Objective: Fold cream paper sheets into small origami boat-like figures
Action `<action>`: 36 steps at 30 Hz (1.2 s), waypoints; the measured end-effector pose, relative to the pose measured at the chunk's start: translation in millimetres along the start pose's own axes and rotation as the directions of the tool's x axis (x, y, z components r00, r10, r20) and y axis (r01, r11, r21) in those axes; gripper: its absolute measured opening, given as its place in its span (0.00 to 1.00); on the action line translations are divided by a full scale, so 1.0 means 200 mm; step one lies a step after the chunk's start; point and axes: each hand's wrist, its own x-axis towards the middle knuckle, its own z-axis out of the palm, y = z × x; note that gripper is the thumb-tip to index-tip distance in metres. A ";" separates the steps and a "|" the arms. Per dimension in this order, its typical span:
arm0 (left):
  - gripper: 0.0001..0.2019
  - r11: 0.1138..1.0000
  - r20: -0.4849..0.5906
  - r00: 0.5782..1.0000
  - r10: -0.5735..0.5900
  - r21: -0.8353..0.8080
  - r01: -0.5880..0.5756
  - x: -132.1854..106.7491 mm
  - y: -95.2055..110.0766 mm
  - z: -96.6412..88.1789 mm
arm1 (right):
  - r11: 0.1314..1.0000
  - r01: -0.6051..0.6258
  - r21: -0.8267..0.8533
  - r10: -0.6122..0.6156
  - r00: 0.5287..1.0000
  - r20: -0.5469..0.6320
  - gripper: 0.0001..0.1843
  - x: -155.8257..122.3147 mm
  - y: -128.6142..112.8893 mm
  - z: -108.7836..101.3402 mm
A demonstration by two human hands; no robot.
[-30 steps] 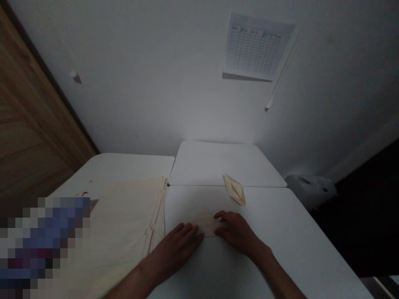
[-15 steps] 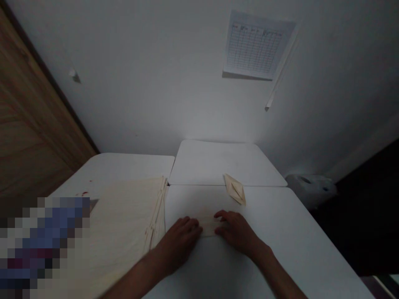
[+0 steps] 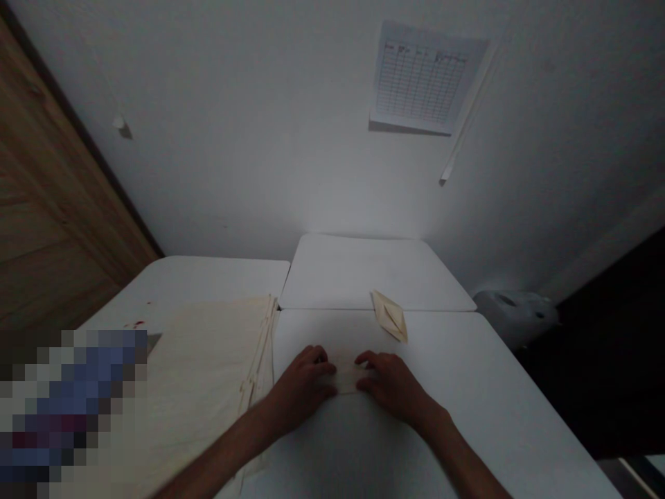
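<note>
A small cream folded sheet of paper lies on the white table in front of me. My left hand rests on its left side, fingers bent and pressing down. On the sheet's right side lies my right hand, its fingers curled and pressing on that edge. Only a strip of the paper shows between the two hands. A finished folded cream paper shape sits on the table beyond my right hand.
A stack of large cream sheets lies to the left. A second white table abuts at the back, below a wall with a printed chart. A wooden door stands left, a white bag right.
My left hand has slid forward and to the right over the sheet, closer to my right hand. The right hand has hardly moved.
</note>
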 end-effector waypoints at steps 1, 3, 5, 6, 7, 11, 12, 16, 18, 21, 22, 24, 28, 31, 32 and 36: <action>0.10 1.000 -0.004 1.000 -0.004 -0.007 0.004 0.00 -0.01 0.00 | 1.000 0.002 -0.002 -0.002 1.000 0.002 0.18 0.00 0.00 0.00; 0.11 1.000 -0.007 1.000 -0.009 -0.019 0.009 0.01 -0.01 0.01 | 1.000 0.007 -0.005 -0.007 1.000 0.008 0.18 0.00 0.00 0.00; 0.11 1.000 -0.006 1.000 -0.011 -0.029 0.011 0.01 -0.02 0.00 | 1.000 0.016 -0.008 -0.016 1.000 0.012 0.18 0.00 -0.01 0.00; 0.12 0.999 -0.005 1.000 -0.011 -0.035 0.011 0.01 -0.02 0.00 | 1.000 0.017 -0.011 -0.017 1.000 0.010 0.18 0.00 -0.01 -0.01; 0.12 0.999 -0.003 1.000 -0.010 -0.040 0.010 0.02 -0.02 0.00 | 1.000 0.016 -0.014 -0.016 1.000 0.009 0.18 0.00 -0.01 -0.01; 0.13 0.998 -0.001 1.000 -0.013 -0.059 0.013 0.02 -0.03 0.00 | 1.000 -0.009 -0.023 0.009 1.000 0.011 0.18 0.00 -0.02 -0.01; 0.13 0.998 0.000 1.000 -0.013 -0.063 0.013 0.02 -0.03 0.00 | 1.000 -0.015 -0.024 0.015 1.000 0.012 0.19 0.00 -0.02 -0.01; 0.13 0.997 0.000 1.000 -0.015 -0.078 0.015 0.03 -0.05 0.01 | 1.000 -0.023 -0.013 0.023 1.000 -0.003 0.19 -0.01 -0.02 0.00; 0.12 0.996 -0.003 1.000 -0.020 -0.087 0.020 0.03 -0.06 0.02 | 1.000 -0.020 -0.005 0.020 1.000 -0.009 0.18 -0.02 -0.02 0.00; 0.12 0.995 -0.004 1.000 -0.023 -0.099 0.023 0.03 -0.07 0.02 | 1.000 -0.021 -0.002 0.021 1.000 -0.011 0.18 -0.02 -0.01 0.00; 0.12 0.994 -0.002 1.000 -0.023 -0.103 0.023 0.02 -0.07 0.02 | 1.000 -0.024 -0.003 0.024 1.000 -0.011 0.18 -0.02 -0.01 0.00; 0.13 0.994 0.002 1.000 -0.024 -0.108 0.024 0.02 -0.07 0.01 | 1.000 -0.027 -0.005 0.027 1.000 -0.008 0.19 -0.02 -0.02 0.00; 0.12 0.993 0.001 1.000 -0.031 -0.110 0.031 0.02 -0.06 0.01 | 0.992 0.053 -0.112 -0.059 0.997 -0.050 0.19 -0.04 -0.06 0.00; 0.12 0.993 -0.001 0.999 -0.035 -0.111 0.035 0.03 -0.05 0.01 | 0.940 0.158 -0.302 -0.197 0.975 -0.101 0.16 -0.05 -0.10 0.00; 0.12 0.993 -0.001 0.999 -0.035 -0.112 0.035 0.03 -0.05 0.01 | 0.914 0.200 -0.352 -0.247 0.965 -0.094 0.15 -0.06 -0.10 0.01; 0.13 0.993 -0.002 0.999 -0.034 -0.114 0.034 0.03 -0.05 0.01 | 0.828 0.377 -0.414 -0.392 0.919 0.054 0.14 -0.07 -0.09 0.04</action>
